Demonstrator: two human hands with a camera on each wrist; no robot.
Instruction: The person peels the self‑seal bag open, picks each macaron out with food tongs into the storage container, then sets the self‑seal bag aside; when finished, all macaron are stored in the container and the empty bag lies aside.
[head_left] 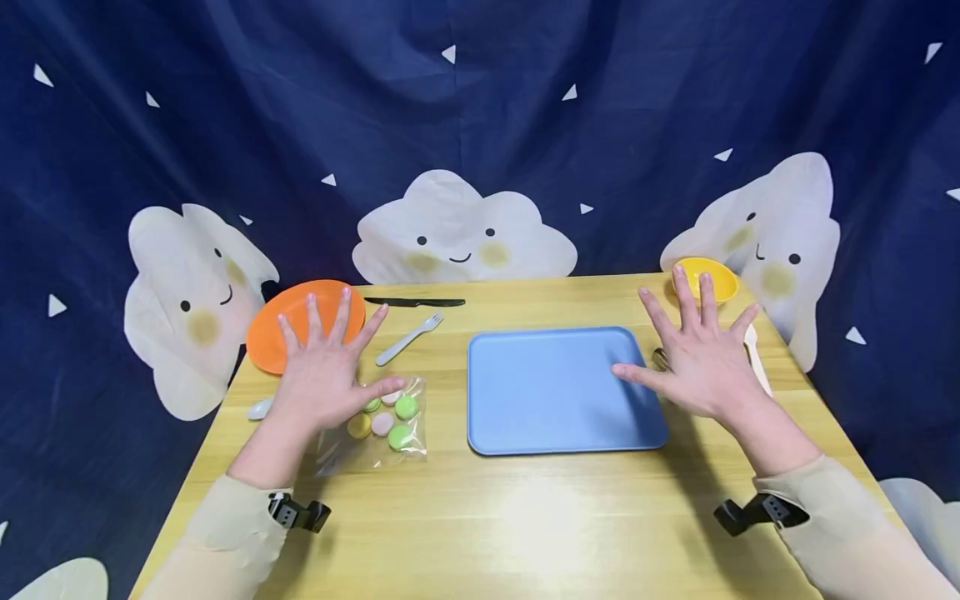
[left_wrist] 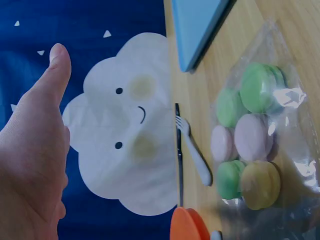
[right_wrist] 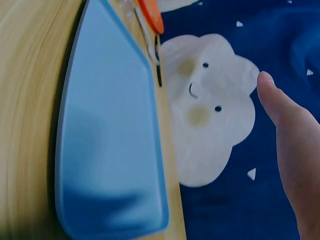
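Note:
Both hands are held above the table with fingers spread wide, holding nothing. In the head view the left hand (head_left: 318,379) overlaps an orange plate (head_left: 273,333) and part of a clear bag of macarons (head_left: 382,425). The left wrist view shows the bag's green, pink and yellow macarons (left_wrist: 254,137) close up, apart from the left hand (left_wrist: 35,135). My right hand (head_left: 701,367) hangs over the right edge of a blue tray (head_left: 558,392), its thumb overlapping the tray in the head view. Beyond its fingertips stands a yellow bowl (head_left: 718,279).
A black knife (head_left: 416,302) lies along the table's back edge, with a pale grey fork (head_left: 408,340) before it. A spoon end (head_left: 260,408) shows left of the left wrist. A white utensil (head_left: 757,360) lies at the right, partly hidden. Behind hangs a dark blue cloud-print curtain (head_left: 510,108).

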